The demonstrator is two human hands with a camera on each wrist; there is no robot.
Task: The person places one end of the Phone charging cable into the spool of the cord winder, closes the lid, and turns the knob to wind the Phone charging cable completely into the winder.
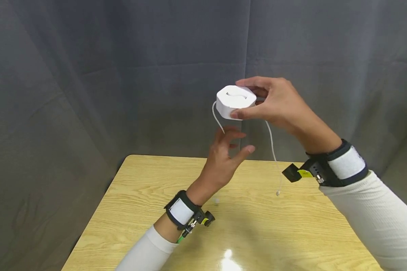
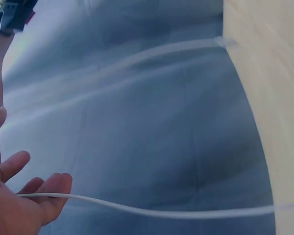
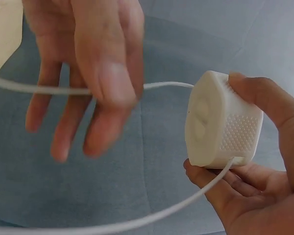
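My right hand (image 1: 239, 98) grips a small white box-shaped device (image 1: 230, 106) in the air above the table, thumb on its near side and fingers on the far side. A thin white cable (image 1: 273, 150) leaves the device in two strands; one hangs free and ends in a small plug (image 1: 277, 193). Just below the device, my left hand (image 1: 235, 141) has its fingers spread and relaxed, and the other strand lies across the fingertips (image 2: 56, 188). The right wrist view shows the device (image 3: 210, 117) with a dotted side, and my left hand (image 3: 88, 98) blurred in front of the cable (image 3: 166, 84).
A light wooden table (image 1: 257, 226) lies below both hands, with its far edge near the hanging plug. A grey curtain (image 1: 122, 75) fills the background. Both forearms wear white sleeves and black wrist straps.
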